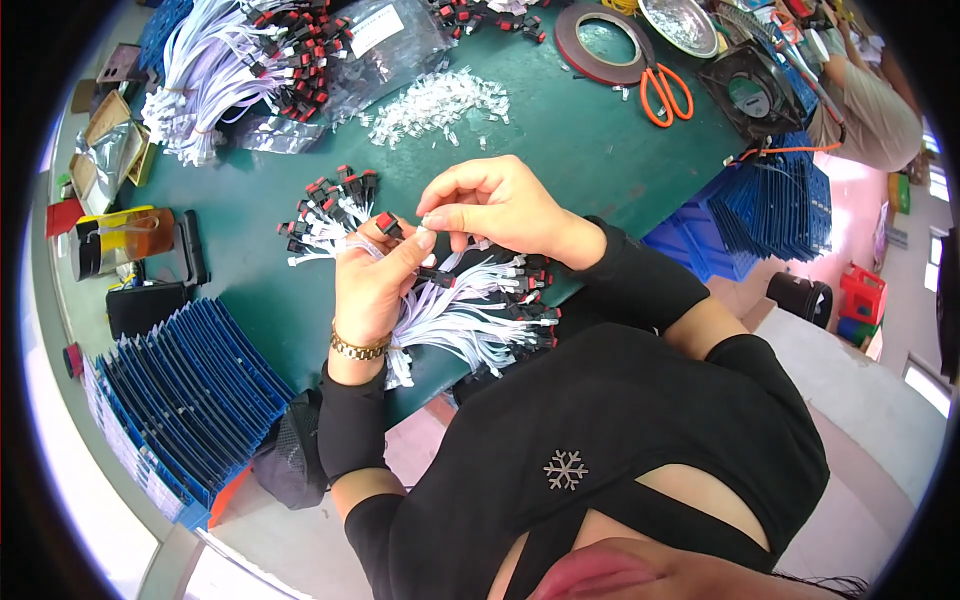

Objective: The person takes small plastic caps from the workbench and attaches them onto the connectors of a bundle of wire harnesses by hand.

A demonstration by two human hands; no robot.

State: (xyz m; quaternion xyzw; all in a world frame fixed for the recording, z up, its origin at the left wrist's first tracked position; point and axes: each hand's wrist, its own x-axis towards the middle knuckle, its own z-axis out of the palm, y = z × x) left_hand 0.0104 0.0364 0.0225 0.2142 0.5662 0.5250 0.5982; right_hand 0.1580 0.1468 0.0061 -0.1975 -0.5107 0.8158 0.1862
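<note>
My left hand [372, 285] grips a bundle of white wires [450, 315] with red and black plug ends, thumb pressed up near one red plug [386, 224]. My right hand [490, 205] pinches a small clear plastic connector [432, 222] at its fingertips, right next to the left thumb. A small pile of finished wires with red and black ends [328, 215] lies on the green table [560, 140] just left of my hands. A heap of clear plastic connectors [440, 103] lies farther back.
A large bundle of white wires [235, 65] lies at the far left beside clear bags. A tape roll [600, 42], orange-handled scissors [664, 93] and a black fan [752, 92] sit at the far right. Blue stacked sheets [185, 395] stand at the left edge.
</note>
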